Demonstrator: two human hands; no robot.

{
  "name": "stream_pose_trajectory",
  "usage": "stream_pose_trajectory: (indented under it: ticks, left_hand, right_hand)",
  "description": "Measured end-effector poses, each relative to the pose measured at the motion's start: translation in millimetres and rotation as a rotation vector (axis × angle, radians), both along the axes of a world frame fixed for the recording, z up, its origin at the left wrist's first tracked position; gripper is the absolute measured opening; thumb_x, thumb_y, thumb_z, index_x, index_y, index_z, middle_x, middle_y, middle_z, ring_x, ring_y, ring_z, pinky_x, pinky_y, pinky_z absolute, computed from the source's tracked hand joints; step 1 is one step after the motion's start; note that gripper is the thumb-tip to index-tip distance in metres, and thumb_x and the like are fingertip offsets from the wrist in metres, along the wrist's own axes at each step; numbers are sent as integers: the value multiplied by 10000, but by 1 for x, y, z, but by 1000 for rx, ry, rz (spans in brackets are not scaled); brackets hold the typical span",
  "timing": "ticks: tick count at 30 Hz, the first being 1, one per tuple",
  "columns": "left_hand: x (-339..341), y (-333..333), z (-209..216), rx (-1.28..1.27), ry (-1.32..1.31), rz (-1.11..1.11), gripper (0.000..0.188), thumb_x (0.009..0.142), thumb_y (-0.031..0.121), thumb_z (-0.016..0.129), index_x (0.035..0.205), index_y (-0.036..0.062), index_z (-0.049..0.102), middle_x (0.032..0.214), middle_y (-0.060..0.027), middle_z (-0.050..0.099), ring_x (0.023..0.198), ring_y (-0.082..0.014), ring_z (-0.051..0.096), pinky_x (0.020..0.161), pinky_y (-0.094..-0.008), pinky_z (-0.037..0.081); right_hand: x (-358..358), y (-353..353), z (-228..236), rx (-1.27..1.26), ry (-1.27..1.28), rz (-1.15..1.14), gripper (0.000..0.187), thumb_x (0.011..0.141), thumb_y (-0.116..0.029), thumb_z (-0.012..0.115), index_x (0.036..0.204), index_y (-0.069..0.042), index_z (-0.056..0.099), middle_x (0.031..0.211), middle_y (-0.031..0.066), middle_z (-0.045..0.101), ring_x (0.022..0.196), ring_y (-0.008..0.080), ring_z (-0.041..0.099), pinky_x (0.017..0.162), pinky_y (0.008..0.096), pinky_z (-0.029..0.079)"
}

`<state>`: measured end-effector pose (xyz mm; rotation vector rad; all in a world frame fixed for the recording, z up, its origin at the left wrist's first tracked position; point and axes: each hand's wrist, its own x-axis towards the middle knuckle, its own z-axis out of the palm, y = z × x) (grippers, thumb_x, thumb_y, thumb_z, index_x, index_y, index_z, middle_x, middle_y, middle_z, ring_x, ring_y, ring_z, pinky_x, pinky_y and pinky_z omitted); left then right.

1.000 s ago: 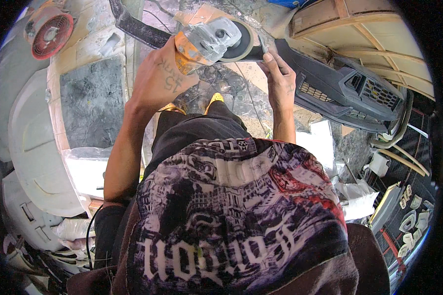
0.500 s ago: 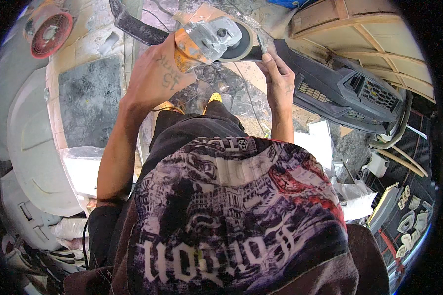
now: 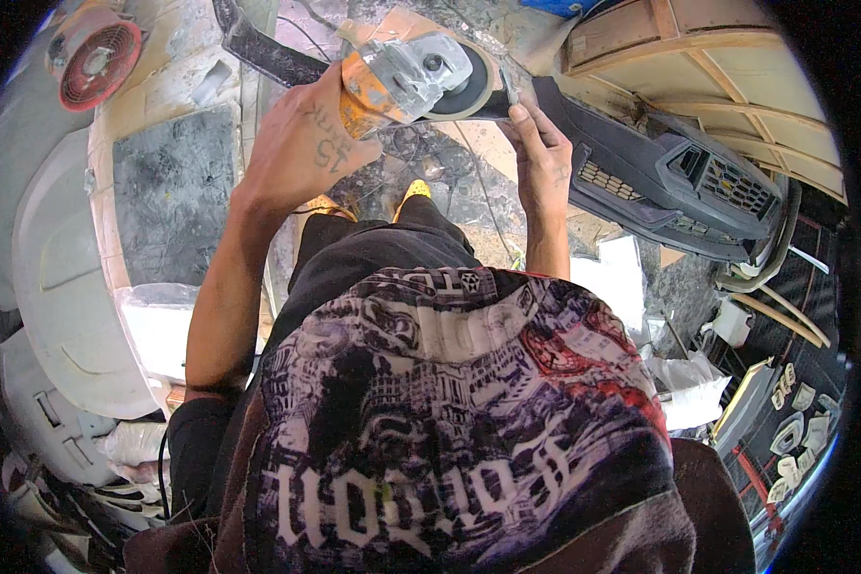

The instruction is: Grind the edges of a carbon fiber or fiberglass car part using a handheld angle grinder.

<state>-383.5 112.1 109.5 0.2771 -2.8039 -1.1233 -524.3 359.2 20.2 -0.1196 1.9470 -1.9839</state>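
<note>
My left hand [image 3: 301,153] is wrapped round the orange body of an angle grinder [image 3: 416,75], whose grey metal head points right. A dark round disc [image 3: 476,91] with a pale rim sits on that head; I cannot tell whether it is spinning. On the disc's right, my right hand [image 3: 545,163] pinches a small thin greyish piece [image 3: 510,86] between thumb and fingers. The piece stands upright close to the disc's edge, and whether the two touch is unclear. Part of the grinder's body is hidden behind my left hand.
A black car bumper [image 3: 641,177] with mesh grilles lies to the right. A dark square sheet [image 3: 174,191] is on my left, with a red fan [image 3: 100,65] beyond it. Wooden-framed panels [image 3: 698,67] stand at far right. A cable [image 3: 483,182] crosses the floor near my feet.
Both hands, the grinder and the small piece keep nearly the same positions. Only a very slight shift of the whole view shows.
</note>
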Motion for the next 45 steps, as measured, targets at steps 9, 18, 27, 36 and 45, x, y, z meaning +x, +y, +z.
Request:
stream_pose_trajectory:
  ticks: [9,18,27,36,45]
  left_hand:
    - [0,-3,2,-3,4,-29,718,702,281,790,1317,50,500,1016,-219,660,979,-439,598,859,-472,465]
    - [-1,-3,2,-38,-7,-31,744,704,267,796,1339,40,483,1007,-223,657,988,-430,601,858,-465,469]
    - [1,-5,1,-92,-40,-27,767,709,296,793,1356,48,463,1039,-215,645,1025,-405,590,885,-458,458]
    - [-2,-3,-2,-77,-67,-14,780,706,310,792,1362,57,453,1032,-201,648,1034,-402,588,900,-467,449]
    - [1,-1,0,-38,-13,-17,728,717,311,786,1329,53,487,1032,-210,660,1019,-411,597,893,-468,453]
  right_hand:
    - [-1,1,0,40,5,7,597,833,-364,760,1232,62,633,1152,197,672,1062,221,627,956,303,447]
    - [-1,1,-6,58,48,-11,572,833,-369,754,1213,47,653,1123,178,684,1030,210,633,934,299,456]
    - [0,0,0,-33,-34,11,479,901,-183,717,1233,132,573,1084,154,672,928,177,665,861,298,543]
    - [-1,1,-4,-60,-52,-1,475,910,-171,703,1243,137,563,1093,157,669,925,188,668,849,291,543]
    - [-1,2,-4,13,-46,-7,591,835,-317,770,1241,84,615,1127,197,673,1031,214,633,945,297,452]
